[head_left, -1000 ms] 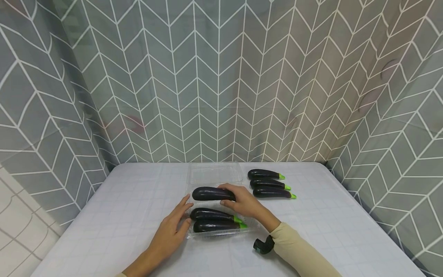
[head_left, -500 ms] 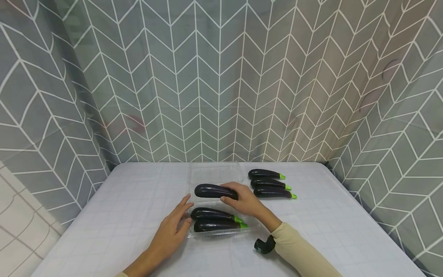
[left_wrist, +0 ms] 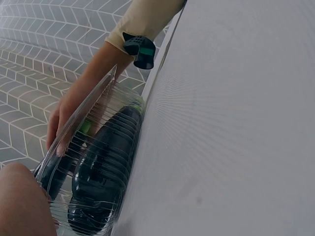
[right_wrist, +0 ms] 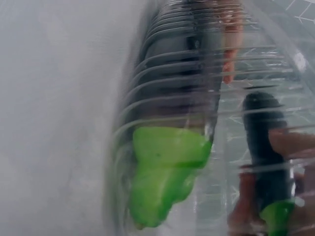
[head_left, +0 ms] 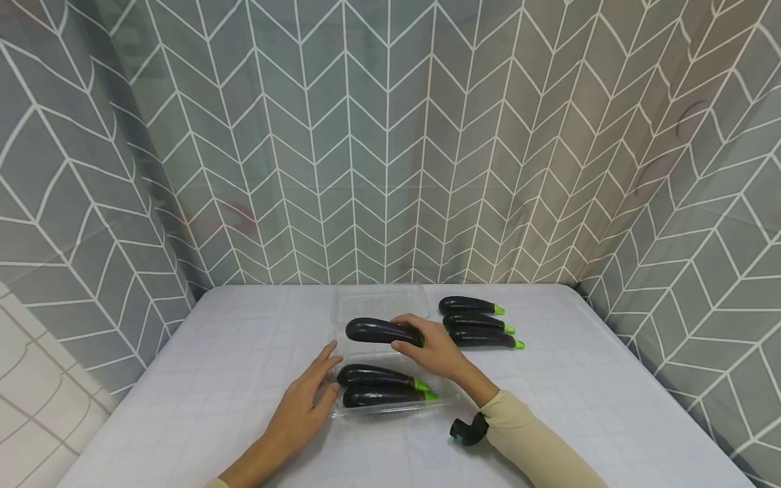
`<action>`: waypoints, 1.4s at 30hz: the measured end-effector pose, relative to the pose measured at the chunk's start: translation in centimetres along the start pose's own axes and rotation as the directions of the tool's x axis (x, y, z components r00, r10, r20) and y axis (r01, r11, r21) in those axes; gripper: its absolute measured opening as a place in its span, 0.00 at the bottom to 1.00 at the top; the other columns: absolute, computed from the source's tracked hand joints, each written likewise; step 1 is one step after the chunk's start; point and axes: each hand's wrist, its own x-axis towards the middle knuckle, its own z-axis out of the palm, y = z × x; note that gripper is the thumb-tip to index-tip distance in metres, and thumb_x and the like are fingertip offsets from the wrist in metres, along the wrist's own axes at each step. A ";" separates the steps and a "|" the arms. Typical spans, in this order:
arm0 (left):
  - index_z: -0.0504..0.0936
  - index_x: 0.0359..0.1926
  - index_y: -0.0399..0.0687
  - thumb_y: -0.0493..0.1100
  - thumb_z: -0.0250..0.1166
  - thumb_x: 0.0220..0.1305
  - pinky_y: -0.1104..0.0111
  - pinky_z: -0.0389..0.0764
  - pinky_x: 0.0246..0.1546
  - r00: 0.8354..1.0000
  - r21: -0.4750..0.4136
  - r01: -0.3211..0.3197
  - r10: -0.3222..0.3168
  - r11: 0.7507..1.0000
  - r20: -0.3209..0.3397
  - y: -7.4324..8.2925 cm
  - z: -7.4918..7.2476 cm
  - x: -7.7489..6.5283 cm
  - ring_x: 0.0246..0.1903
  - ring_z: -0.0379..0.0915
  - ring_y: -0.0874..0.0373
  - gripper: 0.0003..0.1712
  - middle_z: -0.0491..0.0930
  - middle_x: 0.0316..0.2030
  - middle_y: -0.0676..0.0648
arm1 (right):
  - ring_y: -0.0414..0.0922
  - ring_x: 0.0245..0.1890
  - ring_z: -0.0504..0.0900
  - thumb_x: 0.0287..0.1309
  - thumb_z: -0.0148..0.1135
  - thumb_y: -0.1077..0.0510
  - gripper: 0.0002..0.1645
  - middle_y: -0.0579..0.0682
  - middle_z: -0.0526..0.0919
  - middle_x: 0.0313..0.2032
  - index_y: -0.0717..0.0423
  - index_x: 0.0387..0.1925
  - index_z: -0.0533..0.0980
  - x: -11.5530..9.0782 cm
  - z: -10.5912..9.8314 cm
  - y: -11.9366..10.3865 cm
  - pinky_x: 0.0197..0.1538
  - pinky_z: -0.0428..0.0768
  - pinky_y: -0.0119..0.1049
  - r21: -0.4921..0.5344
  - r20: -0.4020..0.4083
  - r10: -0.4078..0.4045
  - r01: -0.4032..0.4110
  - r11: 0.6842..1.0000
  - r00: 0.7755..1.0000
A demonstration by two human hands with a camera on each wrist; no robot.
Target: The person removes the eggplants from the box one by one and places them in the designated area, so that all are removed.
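My right hand (head_left: pixel 433 346) grips a dark purple eggplant (head_left: pixel 381 331) near its stem end, holding it above the back part of a clear plastic clamshell container (head_left: pixel 390 409). Two more eggplants with green stems, the rear one (head_left: pixel 375 375) and the front one (head_left: pixel 384 396), lie side by side in the container's front part. At the container's left side is my left hand (head_left: pixel 305 400), fingers spread and holding nothing. Through the ribbed wall, the right wrist view shows the held eggplant (right_wrist: pixel 266 147) between thumb and fingers; the left wrist view shows the container wall (left_wrist: pixel 110 137) close up.
Three eggplants (head_left: pixel 478 322) lie in a stack of rows on the white table (head_left: pixel 244 339), right of the container. The container's clear lid (head_left: pixel 378 298) lies folded back behind it. A black wrist camera (head_left: pixel 468 430) sits by the right sleeve. Patterned curtains surround the table.
My right hand has raised the eggplant slightly, moving it a little away and to the right. The left hand and the other eggplants keep their places.
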 end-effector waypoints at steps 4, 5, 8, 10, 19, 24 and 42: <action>0.78 0.68 0.43 0.35 0.65 0.68 0.55 0.72 0.65 0.999 0.026 -0.033 0.034 0.999 -0.027 0.0 0.1 0.1 0.66 0.72 0.51 0.27 0.62 0.77 0.52 | 0.48 0.58 0.82 0.67 0.70 0.54 0.22 0.48 0.85 0.56 0.56 0.60 0.80 0.0 -0.4 -0.3 0.61 0.79 0.51 -0.007 -0.033 -0.012 0.011 1.000 0.999; 0.78 0.67 0.43 0.35 0.65 0.68 0.59 0.70 0.67 0.999 0.030 -0.037 0.038 0.999 -0.030 -0.1 0.0 0.0 0.68 0.70 0.51 0.27 0.63 0.77 0.52 | 0.49 0.58 0.82 0.67 0.71 0.54 0.23 0.48 0.85 0.56 0.56 0.60 0.81 0.0 -0.4 -0.3 0.61 0.79 0.52 -0.011 -0.046 -0.013 0.012 1.000 0.999; 0.78 0.67 0.43 0.35 0.64 0.68 0.71 0.61 0.69 0.999 0.030 -0.039 0.040 0.999 -0.029 -0.2 0.0 0.0 0.70 0.66 0.52 0.26 0.63 0.77 0.50 | 0.48 0.57 0.82 0.66 0.71 0.54 0.22 0.47 0.85 0.55 0.55 0.59 0.82 0.0 -0.5 -0.4 0.59 0.80 0.51 -0.020 -0.085 -0.016 0.015 1.000 0.996; 0.77 0.68 0.43 0.35 0.64 0.69 0.75 0.57 0.69 0.999 0.024 -0.032 0.033 0.999 -0.022 -0.2 0.0 0.0 0.71 0.65 0.52 0.26 0.63 0.77 0.50 | 0.47 0.56 0.83 0.66 0.71 0.53 0.22 0.46 0.86 0.54 0.54 0.59 0.82 0.0 -0.7 -0.4 0.57 0.81 0.51 -0.025 -0.095 -0.023 0.020 0.999 0.995; 0.78 0.67 0.39 0.34 0.64 0.68 0.56 0.66 0.69 0.999 0.018 -0.042 0.043 0.999 -0.033 0.1 0.0 0.0 0.71 0.64 0.48 0.27 0.63 0.76 0.48 | 0.43 0.49 0.83 0.65 0.72 0.54 0.21 0.44 0.86 0.52 0.52 0.58 0.83 0.1 -1.6 -0.7 0.44 0.81 0.41 -0.022 -0.099 -0.032 0.030 0.999 0.995; 0.77 0.67 0.41 0.34 0.64 0.68 0.68 0.60 0.71 0.999 0.015 -0.029 0.030 0.999 -0.031 0.2 -0.1 0.0 0.72 0.63 0.50 0.27 0.63 0.77 0.49 | 0.42 0.44 0.82 0.64 0.73 0.55 0.21 0.44 0.87 0.51 0.52 0.58 0.84 -0.2 -2.3 -0.9 0.39 0.80 0.37 -0.008 -0.103 -0.024 0.023 1.000 0.994; 0.78 0.67 0.40 0.34 0.64 0.68 0.49 0.68 0.67 1.000 0.004 -0.018 0.018 1.000 -0.024 0.4 -0.1 0.0 0.72 0.63 0.49 0.27 0.64 0.76 0.47 | 0.44 0.37 0.79 0.62 0.76 0.56 0.23 0.41 0.86 0.48 0.50 0.58 0.84 -2.4 -5.0 -1.0 0.38 0.79 0.38 -0.038 -0.105 0.016 -0.020 0.999 0.994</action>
